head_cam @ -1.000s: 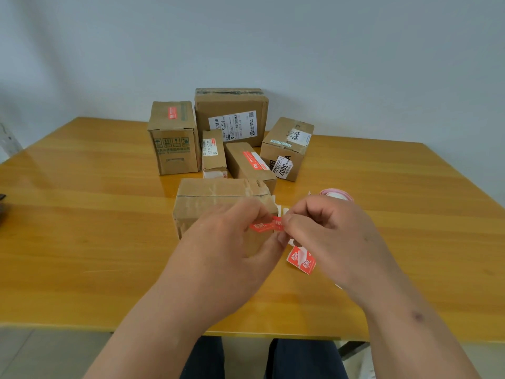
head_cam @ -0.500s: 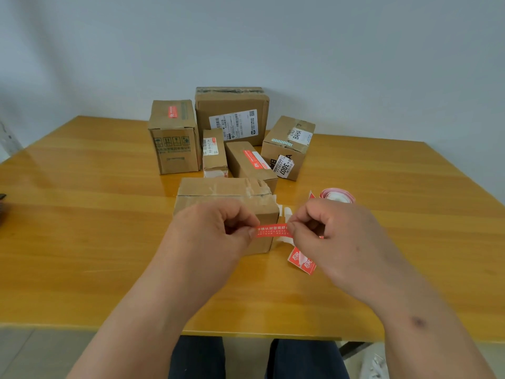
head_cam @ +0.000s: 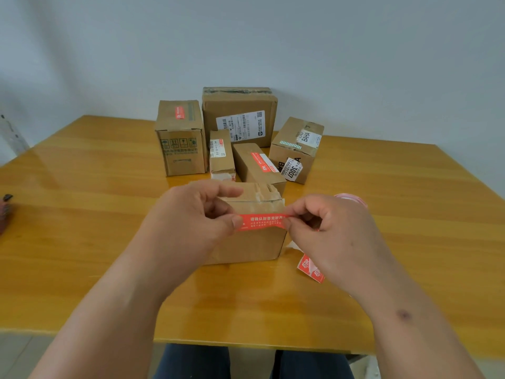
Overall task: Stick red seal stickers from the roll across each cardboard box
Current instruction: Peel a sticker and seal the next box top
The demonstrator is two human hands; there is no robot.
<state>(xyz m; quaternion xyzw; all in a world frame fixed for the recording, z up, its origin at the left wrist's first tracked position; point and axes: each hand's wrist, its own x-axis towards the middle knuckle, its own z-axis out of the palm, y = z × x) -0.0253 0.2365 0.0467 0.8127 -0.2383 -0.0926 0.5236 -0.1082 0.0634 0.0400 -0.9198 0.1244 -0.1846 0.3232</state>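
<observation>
We note even, soft daylight, broad glare streaks on the glossy tabletop (head_cam: 82,170), faint shadows, wide-angle bowing at edges, slight overall softness.

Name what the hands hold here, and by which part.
A red seal sticker, stretched in front of the nearest box: left hand pinches its left end, right hand its right end.

Both forearms reach forward; left hand (head_cam: 191,214) and right hand (head_cam: 332,228), fingers curled, each pinch with thumb and forefinger.

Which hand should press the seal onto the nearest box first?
Left, probably. The left hand pinches the red sticker over the near box; the right hand holds the end near its right edge.
</observation>
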